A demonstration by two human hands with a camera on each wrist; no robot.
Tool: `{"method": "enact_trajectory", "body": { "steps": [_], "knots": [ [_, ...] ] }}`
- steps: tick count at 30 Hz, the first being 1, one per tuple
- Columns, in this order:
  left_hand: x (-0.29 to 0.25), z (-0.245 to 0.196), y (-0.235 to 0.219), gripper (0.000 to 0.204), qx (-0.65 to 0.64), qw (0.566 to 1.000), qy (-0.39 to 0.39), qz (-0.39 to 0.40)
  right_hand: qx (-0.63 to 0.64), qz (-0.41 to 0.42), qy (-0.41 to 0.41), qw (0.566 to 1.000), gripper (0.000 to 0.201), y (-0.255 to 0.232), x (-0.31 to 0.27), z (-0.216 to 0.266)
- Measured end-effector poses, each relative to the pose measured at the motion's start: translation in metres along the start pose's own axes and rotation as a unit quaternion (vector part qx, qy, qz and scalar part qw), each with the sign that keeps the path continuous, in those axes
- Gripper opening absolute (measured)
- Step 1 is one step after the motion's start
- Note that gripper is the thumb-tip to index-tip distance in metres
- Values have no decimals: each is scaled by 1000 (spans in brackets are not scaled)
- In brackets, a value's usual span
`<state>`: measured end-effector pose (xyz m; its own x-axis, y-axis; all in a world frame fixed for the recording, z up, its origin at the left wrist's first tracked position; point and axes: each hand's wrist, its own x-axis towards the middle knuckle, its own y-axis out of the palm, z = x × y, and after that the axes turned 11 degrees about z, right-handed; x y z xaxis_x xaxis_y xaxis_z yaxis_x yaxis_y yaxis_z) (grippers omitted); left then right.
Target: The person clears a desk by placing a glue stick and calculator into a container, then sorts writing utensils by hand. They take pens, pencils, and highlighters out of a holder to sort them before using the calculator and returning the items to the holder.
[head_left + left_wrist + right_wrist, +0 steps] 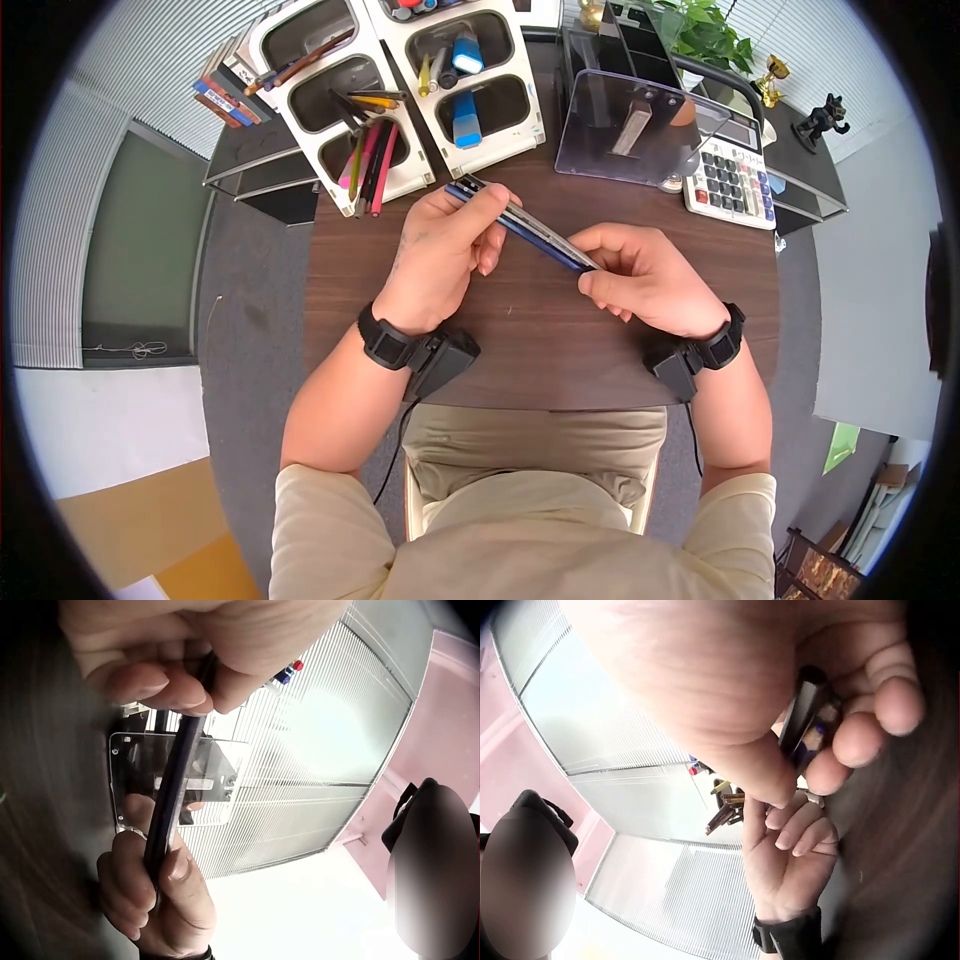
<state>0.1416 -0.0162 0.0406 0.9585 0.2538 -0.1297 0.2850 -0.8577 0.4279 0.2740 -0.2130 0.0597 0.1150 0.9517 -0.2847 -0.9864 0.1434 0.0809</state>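
Both hands hold a small bundle of pencils (542,236), dark blue and grey, slanting over the brown desk. My left hand (432,255) pinches the bundle's upper left end between thumb and fingers. At the lower right end, my right hand (655,278) grips it the same way. The right wrist view shows a black hexagonal pencil end (807,697) beside a sharpened pencil with a blue tip (815,735). Seen from the left wrist, the dark shafts (171,787) run side by side from hand to hand; the fingers partly hide their ends.
White organisers (420,172) with pens, pencils and blue-capped markers stand at the back left. A clear plastic holder (600,150) and a calculator (735,180) sit at the back right, near a plant (705,30). The desk (510,350) reaches the person's lap.
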Motion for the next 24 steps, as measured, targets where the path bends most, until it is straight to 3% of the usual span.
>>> {"method": "enact_trajectory", "body": {
  "steps": [9,24],
  "knots": [
    [-1,-2,-2,19,-17,1000,0,16,-21,-49,7,999,27,-6,-2,4],
    [-2,-2,0,21,-21,1000,-14,18,-43,-60,8,997,19,-4,-2,2]
  ]
}}
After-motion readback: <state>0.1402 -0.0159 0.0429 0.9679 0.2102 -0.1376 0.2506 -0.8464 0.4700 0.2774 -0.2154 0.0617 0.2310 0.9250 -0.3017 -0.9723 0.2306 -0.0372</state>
